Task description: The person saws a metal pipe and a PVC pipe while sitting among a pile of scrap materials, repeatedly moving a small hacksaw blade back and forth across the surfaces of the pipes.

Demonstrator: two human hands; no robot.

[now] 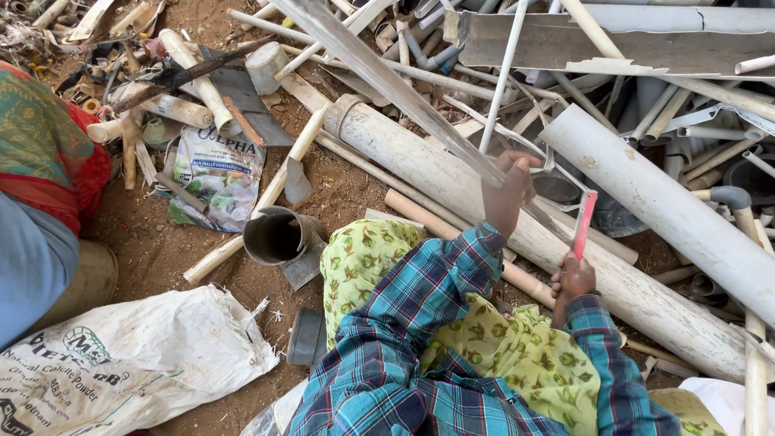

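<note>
1. Long flat strip [387, 81] slants over the pipe pile [646, 194]; left hand [508, 190] closes around its lower end.
2. Right hand [571, 278] grips a red-handled blade [584, 224], held upright just beside.

White sack [121, 363] btm left, grey pipe stub [278, 236], printed bag [216, 173]
</note>
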